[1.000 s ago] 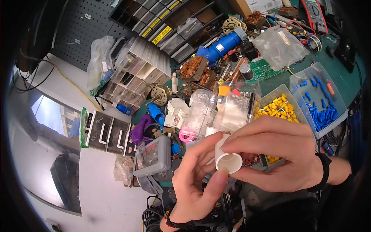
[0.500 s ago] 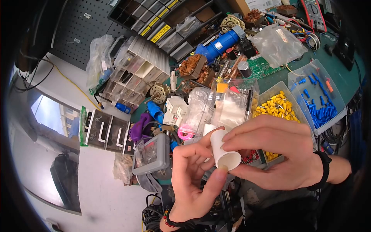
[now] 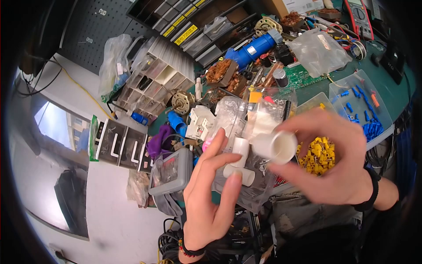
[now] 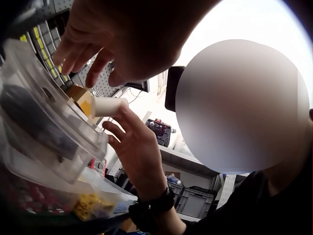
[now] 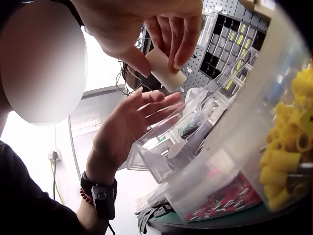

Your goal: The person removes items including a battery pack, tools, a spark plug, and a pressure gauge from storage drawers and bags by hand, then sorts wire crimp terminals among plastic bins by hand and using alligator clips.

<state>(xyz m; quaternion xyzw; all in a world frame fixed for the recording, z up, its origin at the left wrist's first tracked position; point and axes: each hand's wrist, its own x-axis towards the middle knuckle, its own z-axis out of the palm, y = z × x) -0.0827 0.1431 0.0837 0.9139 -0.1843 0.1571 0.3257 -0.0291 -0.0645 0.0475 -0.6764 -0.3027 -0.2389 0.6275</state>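
My right hand [image 3: 334,156] pinches a short white plastic tube [image 3: 262,145] between thumb and fingers, with its open end facing me. The same tube [image 5: 168,73] is seen side-on in the right wrist view. My left hand [image 3: 209,191] is apart from it, fingers loosely straight and holding nothing; the right wrist view shows its open palm [image 5: 120,129]. Beyond the left fingertips are two more white tubes, one upright-looking [image 3: 240,151] and one lying across [image 3: 246,176], by clear plastic bags [image 3: 229,113] in a clear box [image 5: 156,147].
Bins of yellow terminals [image 3: 317,156] and blue terminals [image 3: 372,128] stand at the right. A grey-rimmed case [image 3: 172,171], a purple object [image 3: 159,143] and white drawers [image 3: 154,83] lie left. A blue plug [image 3: 252,50] and circuit board [image 3: 303,75] are behind.
My hands have parted. The right hand carries the tube up and rightward, off the left hand's fingers; the left hand has moved slightly left and its fingers have straightened.
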